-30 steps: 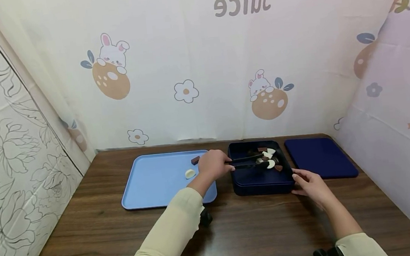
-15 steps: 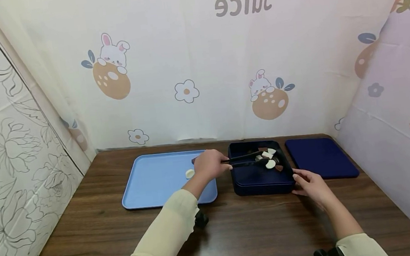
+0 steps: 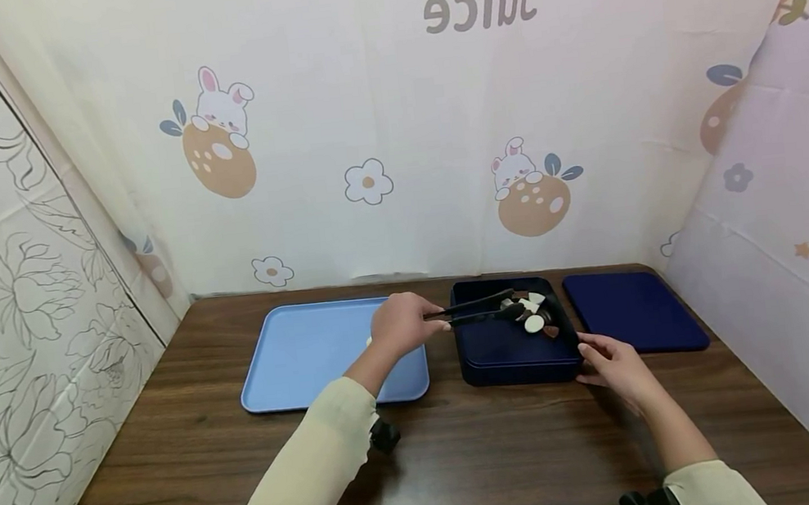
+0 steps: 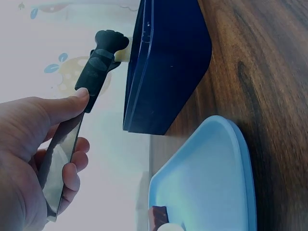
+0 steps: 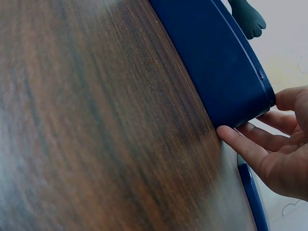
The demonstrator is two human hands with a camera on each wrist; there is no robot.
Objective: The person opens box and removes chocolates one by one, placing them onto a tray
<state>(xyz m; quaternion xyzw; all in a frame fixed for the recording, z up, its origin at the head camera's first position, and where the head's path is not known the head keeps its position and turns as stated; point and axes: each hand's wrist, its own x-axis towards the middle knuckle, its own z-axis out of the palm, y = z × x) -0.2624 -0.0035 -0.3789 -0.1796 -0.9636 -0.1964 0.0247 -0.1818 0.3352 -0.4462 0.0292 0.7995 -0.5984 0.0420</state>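
Observation:
In the head view, my left hand (image 3: pixel 399 325) holds a pair of tongs (image 3: pixel 481 317), reaching over the dark blue box (image 3: pixel 500 372). In the left wrist view, thumb and fingers wrap the tongs' metal handle (image 4: pixel 61 163); the black tips (image 4: pixel 110 41) are paw-shaped. Both tips stand apart above a small pile of brown and white pieces (image 3: pixel 531 305) in the box. A round white piece (image 3: pixel 534 324) lies at the pile's near side. My right hand (image 3: pixel 615 366) touches the box's right front corner, fingers extended along its side.
Left of the box lies a light blue tray (image 3: pixel 298 362), partly behind my left hand. A brown piece (image 4: pixel 158 216) and a white piece (image 4: pixel 171 227) sit on it. A dark blue lid-like panel (image 3: pixel 633 311) lies right of the box. A printed curtain (image 3: pixel 361 125) hangs behind the table.
My left hand has shifted left with the tongs, whose tips have drawn back from the round white piece. It stays in the box. My right hand has kept its place.

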